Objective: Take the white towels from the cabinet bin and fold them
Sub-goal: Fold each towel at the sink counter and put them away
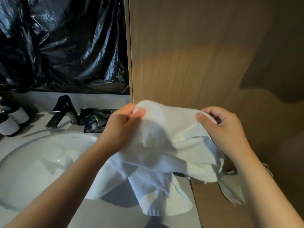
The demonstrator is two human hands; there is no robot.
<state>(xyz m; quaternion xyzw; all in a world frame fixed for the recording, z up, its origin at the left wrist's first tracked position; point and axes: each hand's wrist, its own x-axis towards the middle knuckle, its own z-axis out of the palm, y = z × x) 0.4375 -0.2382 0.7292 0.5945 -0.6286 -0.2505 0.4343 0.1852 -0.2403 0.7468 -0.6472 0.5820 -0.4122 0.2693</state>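
Observation:
A white towel [169, 137] hangs crumpled in the air in front of me, its lower folds drooping toward the grey counter. My left hand [122, 127] pinches its upper left edge between thumb and fingers. My right hand [225, 130] grips the upper right edge with curled fingers. Behind the towel stands the wooden cabinet [205, 55]. The cabinet bin is hidden behind the towel and my right arm.
A round white sink [41, 163] with a dark faucet [63, 111] lies at the left. Two upturned cups [13, 120] stand at the far left, dark sachets [93, 120] behind the sink. Black plastic sheeting [62, 43] covers the wall above.

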